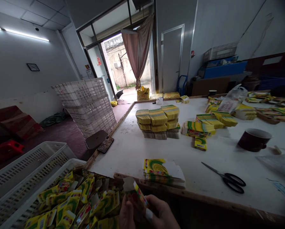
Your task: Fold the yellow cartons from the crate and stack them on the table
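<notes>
At the bottom edge both my hands close on one small yellow-green carton, held upright in front of me. My left hand grips its left side and my right hand its right side; the fingers are partly cut off by the frame. Just beyond, on the white table, lies a low stack of flat cartons. Below and left, a white plastic crate is filled with several folded cartons.
Black scissors lie to the right on the table. A dark bowl, tall carton bundles and looser piles sit farther back. A phone rests at the table's left edge. Stacked white crates stand by the open door.
</notes>
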Motion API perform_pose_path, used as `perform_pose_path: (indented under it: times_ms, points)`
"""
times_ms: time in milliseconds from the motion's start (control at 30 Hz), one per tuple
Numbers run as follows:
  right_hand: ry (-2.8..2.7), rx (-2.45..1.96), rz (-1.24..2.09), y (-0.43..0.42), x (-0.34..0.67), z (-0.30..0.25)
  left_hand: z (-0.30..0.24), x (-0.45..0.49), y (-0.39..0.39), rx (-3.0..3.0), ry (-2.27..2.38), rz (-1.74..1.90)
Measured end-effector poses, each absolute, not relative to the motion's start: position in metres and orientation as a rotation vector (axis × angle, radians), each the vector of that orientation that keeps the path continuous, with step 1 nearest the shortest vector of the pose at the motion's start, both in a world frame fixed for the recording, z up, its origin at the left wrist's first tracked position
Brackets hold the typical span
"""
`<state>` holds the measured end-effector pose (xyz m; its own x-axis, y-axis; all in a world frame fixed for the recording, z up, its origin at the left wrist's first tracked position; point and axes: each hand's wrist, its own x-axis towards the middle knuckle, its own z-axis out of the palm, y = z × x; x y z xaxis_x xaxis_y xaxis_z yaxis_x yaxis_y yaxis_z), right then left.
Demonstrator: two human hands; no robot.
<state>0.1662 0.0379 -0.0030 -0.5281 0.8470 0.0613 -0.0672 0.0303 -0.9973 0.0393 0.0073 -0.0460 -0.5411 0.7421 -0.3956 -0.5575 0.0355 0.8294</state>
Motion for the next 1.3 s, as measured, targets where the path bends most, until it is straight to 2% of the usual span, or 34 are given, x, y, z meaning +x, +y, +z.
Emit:
perform_pose_path:
  times_ms: [200,500,867,1167,1300]
  points:
    - [-1.313,-0.751,1.804,0.037,0.165,-0.001,-0.057,0.05,0.009,0.016,1.119,1.776]
    - [-1.169,-0.705,1.777,0.037,0.168,-0.006,-0.055,0.05,0.009,0.043,1.015,1.745]
    - [-1.175,-0.715,1.802,0.033,0.165,-0.014,-0.059,0.048,0.003,0.004,1.189,1.787]
    - [-1.617,-0.881,1.566,0.036,0.17,-0.017,-0.05,0.037,0.003,-0.035,1.164,1.824]
    - [-1.93,-0.939,1.216,0.038,0.179,-0.019,-0.036,0.012,-0.001,0.189,1.236,1.728]
